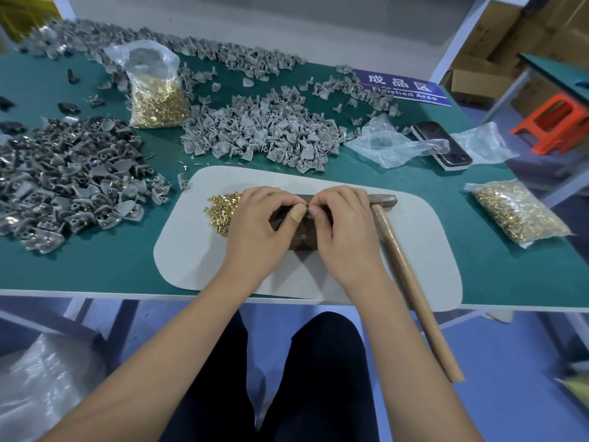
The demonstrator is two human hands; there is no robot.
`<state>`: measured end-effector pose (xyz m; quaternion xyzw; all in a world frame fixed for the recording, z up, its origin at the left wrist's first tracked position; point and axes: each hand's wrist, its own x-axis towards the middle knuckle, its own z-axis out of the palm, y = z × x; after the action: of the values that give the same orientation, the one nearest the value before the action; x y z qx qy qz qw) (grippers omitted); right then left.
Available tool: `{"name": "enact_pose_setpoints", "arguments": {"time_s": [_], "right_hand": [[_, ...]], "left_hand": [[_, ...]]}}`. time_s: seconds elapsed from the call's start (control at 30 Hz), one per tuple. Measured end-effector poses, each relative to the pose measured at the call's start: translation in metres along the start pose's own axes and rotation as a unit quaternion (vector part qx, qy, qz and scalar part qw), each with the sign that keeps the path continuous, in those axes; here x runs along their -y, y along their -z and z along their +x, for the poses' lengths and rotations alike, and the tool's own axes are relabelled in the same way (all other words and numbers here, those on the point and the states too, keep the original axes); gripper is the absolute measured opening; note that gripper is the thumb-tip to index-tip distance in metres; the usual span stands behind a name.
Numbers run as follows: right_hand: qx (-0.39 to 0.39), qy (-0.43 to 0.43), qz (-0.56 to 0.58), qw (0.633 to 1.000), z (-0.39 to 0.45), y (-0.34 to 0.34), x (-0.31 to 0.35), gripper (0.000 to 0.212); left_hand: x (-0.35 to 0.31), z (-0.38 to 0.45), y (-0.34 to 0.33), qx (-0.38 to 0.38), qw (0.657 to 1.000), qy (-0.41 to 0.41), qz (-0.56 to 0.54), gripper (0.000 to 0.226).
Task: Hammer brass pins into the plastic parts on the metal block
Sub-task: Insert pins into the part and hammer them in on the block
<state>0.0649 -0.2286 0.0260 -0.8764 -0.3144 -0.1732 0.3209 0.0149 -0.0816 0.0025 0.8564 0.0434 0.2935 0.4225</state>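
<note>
Dark trousers (306,378) filled the bottom edge, and two bare forearms reached forward over them. Both hands lay curled over the metal block (299,231), hiding most of it. Left hand (258,224) and right hand (344,228) met fingertip to fingertip, pinching something too small to identify; a plaster wrapped the left thumb. Underneath, a pale oval mat (414,250) covered the green surface (95,266). Beside the right hand lay a hammer (404,269) with a wooden handle. Loose brass pins (221,207) glinted left of the block. Farther off, grey plastic parts (261,129) sat in heaps.
</note>
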Motion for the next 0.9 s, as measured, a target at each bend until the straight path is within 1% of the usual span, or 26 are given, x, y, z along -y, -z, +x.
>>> {"name": "enact_pose_setpoints", "arguments": {"time_s": [0.2,0.47,0.53,0.67,0.8,0.9], "right_hand": [[-0.018,-0.049,0.044,0.998,-0.002,-0.004,0.004,0.009],[0.006,-0.064,0.039,0.997,0.0,0.003,0.009,0.009],[0.026,-0.062,0.011,0.998,0.003,0.007,0.012,0.009],[0.064,-0.062,-0.083,0.993,0.011,0.014,0.022,0.011],[0.116,-0.08,-0.113,0.983,0.02,0.022,0.03,0.014],[0.162,-0.074,-0.151,0.972,0.029,0.027,0.032,0.02]], "left_hand": [[0.001,-0.001,-0.001,-0.004,1.0,0.009,-0.018,0.01],[0.001,-0.001,-0.001,-0.004,1.0,0.012,-0.019,0.011],[0.001,-0.001,-0.001,-0.006,1.0,0.013,-0.02,0.013],[-0.002,0.0,0.0,-0.006,1.0,0.016,-0.01,0.017],[0.0,0.0,0.001,-0.002,1.0,0.012,0.002,0.019],[0.001,0.001,0.001,-0.003,1.0,0.009,0.008,0.019]]}}
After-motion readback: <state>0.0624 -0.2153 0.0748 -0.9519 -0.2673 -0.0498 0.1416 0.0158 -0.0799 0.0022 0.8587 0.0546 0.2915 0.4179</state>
